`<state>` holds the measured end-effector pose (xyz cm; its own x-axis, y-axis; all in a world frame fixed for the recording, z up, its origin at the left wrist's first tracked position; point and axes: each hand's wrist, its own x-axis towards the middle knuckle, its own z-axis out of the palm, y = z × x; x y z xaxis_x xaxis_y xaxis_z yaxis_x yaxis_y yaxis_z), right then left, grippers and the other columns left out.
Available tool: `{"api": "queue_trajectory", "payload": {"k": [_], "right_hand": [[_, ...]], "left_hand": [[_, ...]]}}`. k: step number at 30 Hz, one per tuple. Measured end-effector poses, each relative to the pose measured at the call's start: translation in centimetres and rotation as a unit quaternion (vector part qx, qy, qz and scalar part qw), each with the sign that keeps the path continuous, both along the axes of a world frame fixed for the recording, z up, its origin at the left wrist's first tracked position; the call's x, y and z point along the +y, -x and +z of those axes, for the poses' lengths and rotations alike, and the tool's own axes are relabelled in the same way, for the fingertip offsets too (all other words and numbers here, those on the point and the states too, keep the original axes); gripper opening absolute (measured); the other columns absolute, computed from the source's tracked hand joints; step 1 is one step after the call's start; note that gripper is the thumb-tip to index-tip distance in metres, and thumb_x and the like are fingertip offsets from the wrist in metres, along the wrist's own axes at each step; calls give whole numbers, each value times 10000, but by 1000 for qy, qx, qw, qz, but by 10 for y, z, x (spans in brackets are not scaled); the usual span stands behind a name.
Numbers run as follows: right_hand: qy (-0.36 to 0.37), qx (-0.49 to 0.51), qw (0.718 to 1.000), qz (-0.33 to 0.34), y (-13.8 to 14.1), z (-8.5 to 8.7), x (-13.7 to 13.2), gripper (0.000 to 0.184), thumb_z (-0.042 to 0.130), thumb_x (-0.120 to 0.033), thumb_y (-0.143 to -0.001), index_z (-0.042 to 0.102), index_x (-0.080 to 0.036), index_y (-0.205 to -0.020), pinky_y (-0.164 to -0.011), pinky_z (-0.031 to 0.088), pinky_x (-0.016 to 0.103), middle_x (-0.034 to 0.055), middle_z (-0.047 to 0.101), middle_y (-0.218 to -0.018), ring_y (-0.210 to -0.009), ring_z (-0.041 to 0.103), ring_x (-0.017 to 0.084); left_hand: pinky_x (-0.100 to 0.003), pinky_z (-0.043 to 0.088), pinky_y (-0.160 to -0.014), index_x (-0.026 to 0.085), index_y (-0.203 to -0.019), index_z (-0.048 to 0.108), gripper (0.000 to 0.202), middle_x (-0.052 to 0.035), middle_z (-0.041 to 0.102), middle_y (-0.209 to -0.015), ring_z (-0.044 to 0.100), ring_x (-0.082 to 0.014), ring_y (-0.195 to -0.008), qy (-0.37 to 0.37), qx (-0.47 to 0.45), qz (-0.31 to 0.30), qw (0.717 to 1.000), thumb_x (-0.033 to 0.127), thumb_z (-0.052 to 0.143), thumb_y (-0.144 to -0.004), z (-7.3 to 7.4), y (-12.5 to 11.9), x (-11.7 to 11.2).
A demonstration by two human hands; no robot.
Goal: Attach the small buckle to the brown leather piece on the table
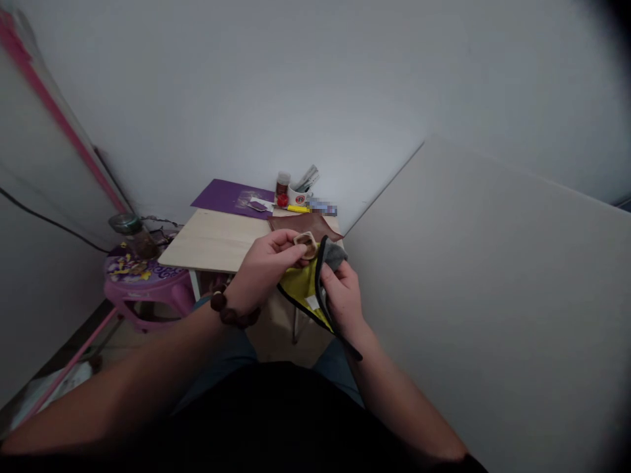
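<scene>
Yellow cloth (303,284), black-edged, hangs just short of the table (217,240), its long axis running from the lap up toward it. The right hand (342,295) pinches the cloth, and the left hand (266,266) grips a small wooden ring (306,244) at its top. Farther off, on the table, lie brown leather (296,225) and a cup (298,196).

I see a wooden table (217,240) with a purple mat (227,196) and a cup (298,196) at the back. A pink stool (148,289) stands beside it.
</scene>
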<state>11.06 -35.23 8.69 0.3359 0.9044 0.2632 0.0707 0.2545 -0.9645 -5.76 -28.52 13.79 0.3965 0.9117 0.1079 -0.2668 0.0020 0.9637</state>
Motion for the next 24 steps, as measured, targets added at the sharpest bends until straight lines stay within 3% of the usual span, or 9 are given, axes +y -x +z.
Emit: {"api": "queue_trajectory", "payload": {"k": [5,10,14,16,21,24], "right_hand": [[-6,-34,999,-23,0,3,0,301,857,-522,-914,869,-225,-960,-838,587,345,48,831,-940,-884,701,222],[16,-43,998,-36,-1,3,-1,343,867,-555,-905,832,-223,-831,-781,553,338,33,774,-823,-805,646,206],[17,-21,999,-24,-1,3,0,325,861,-551,-903,862,-226,-903,-813,565,351,46,806,-899,-866,670,223],[23,-17,999,-23,-2,3,-1,340,849,-561,-902,866,-222,-918,-807,557,350,43,801,-902,-860,664,219],[43,-106,992,-52,0,7,-5,397,841,-557,-853,739,-214,-680,-654,427,320,0,642,-675,-690,520,172],[46,-128,989,-61,1,7,-7,427,826,-569,-860,703,-221,-646,-650,412,326,-8,603,-643,-670,490,166]], "left_hand": [[-255,558,-757,182,-1125,820,370,-46,816,-980,738,-174,-864,-13,18,-1,1000,386,933,-838,3,-1,-5],[-275,552,-744,187,-1217,863,399,-55,819,-975,724,-184,-854,-22,57,7,998,407,868,-885,4,3,-5],[-303,594,-836,197,-1184,879,324,-76,848,-1088,756,-213,-977,-49,74,6,996,371,793,-924,8,5,-7],[-301,585,-813,195,-1179,871,331,-67,835,-1039,742,-208,-938,-58,81,2,995,396,801,-927,9,5,-8],[-289,551,-776,193,-1099,840,317,-53,807,-997,704,-191,-883,-68,76,16,995,443,852,-905,7,3,-7],[-293,554,-776,200,-1045,834,286,-53,798,-979,697,-198,-879,-65,65,20,996,454,845,-912,5,0,-7]]}}
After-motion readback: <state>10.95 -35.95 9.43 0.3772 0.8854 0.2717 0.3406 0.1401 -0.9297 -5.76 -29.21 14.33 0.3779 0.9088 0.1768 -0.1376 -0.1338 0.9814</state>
